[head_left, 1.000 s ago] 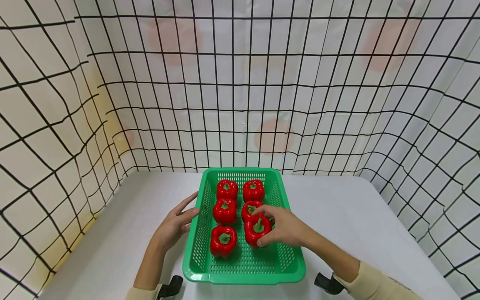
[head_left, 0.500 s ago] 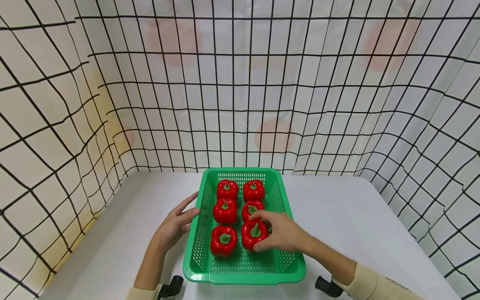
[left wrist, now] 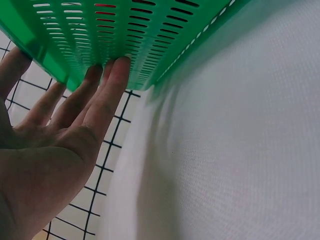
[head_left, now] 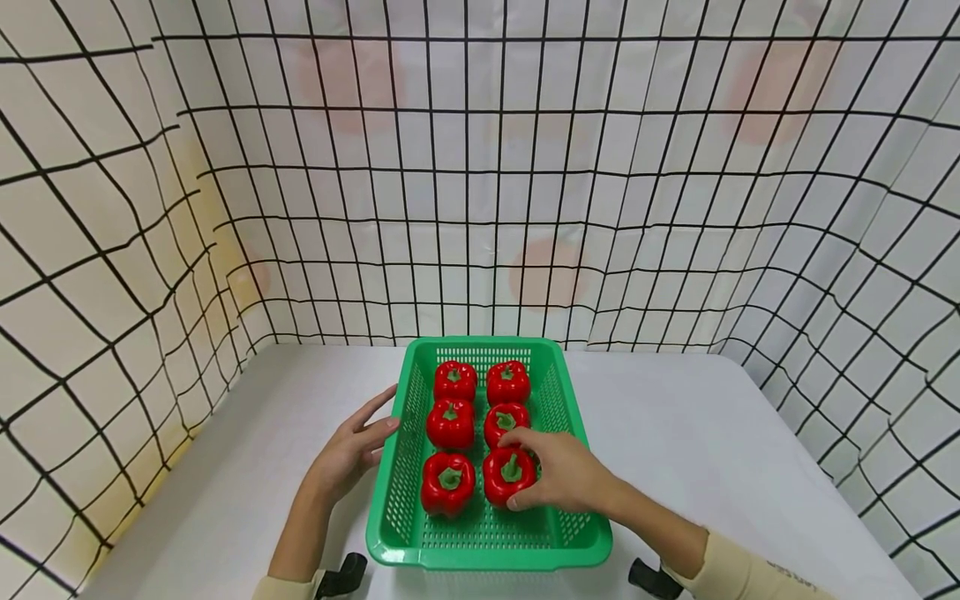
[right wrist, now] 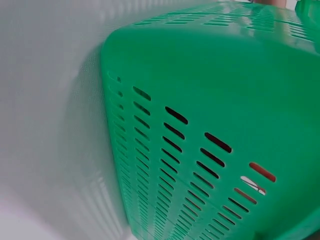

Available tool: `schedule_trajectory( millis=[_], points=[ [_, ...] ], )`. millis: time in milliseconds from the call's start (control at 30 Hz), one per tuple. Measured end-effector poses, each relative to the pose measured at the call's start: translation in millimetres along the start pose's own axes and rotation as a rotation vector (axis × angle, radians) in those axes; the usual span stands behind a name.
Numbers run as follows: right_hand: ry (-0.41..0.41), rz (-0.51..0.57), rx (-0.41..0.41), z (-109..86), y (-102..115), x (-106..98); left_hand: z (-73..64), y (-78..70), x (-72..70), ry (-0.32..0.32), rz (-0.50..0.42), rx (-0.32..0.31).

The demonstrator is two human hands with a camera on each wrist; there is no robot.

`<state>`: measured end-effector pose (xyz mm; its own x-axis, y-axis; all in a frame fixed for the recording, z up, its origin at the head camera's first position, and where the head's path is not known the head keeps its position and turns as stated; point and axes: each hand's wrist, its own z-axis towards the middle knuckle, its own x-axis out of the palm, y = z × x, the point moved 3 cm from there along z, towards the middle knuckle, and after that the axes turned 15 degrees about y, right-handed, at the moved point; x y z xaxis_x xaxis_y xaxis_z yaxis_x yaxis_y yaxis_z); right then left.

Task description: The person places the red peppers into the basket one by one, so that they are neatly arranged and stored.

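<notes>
A green perforated plastic basket (head_left: 487, 557) holds several red bell peppers in two columns, stems up. My right hand (head_left: 566, 473) reaches over the basket's right rim, with thumb and fingers around the nearest bell pepper (head_left: 501, 489) of the right column. Left of it sits another bell pepper (head_left: 447, 504), with a small gap between them. Outside the basket, my left hand (head_left: 348, 450) touches the left wall with its fingers extended. In the left wrist view, the fingertips (left wrist: 120, 67) lie against the slotted wall. The right wrist view shows only the basket's outer wall (right wrist: 210, 65), hiding the right hand's grip.
The basket stands on a white tabletop (head_left: 675, 417). A black grid over white cloth (head_left: 525, 192) encloses the back and both sides. Black wrist straps with camera mounts (head_left: 654, 577) sit at both cuffs.
My right hand has lowered the bell pepper and brought it slightly left and nearer, apart from the pepper behind it and level with its left neighbour. The left hand has stayed put.
</notes>
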<state>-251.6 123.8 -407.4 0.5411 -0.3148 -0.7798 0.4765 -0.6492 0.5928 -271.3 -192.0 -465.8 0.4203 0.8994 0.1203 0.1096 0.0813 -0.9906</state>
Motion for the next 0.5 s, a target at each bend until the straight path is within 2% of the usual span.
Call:
schedule_trajectory(
  millis=[267, 500],
  points=[
    [0.017, -0.073, 0.018, 1.5, 1.5, 2.7, 0.1, -0.2, -0.8, -0.012, 0.005, 0.002],
    [0.035, -0.064, 0.032, 0.7, 2.0, 3.5, -0.3, 0.4, 0.3, -0.015, 0.008, -0.001]
  ],
)
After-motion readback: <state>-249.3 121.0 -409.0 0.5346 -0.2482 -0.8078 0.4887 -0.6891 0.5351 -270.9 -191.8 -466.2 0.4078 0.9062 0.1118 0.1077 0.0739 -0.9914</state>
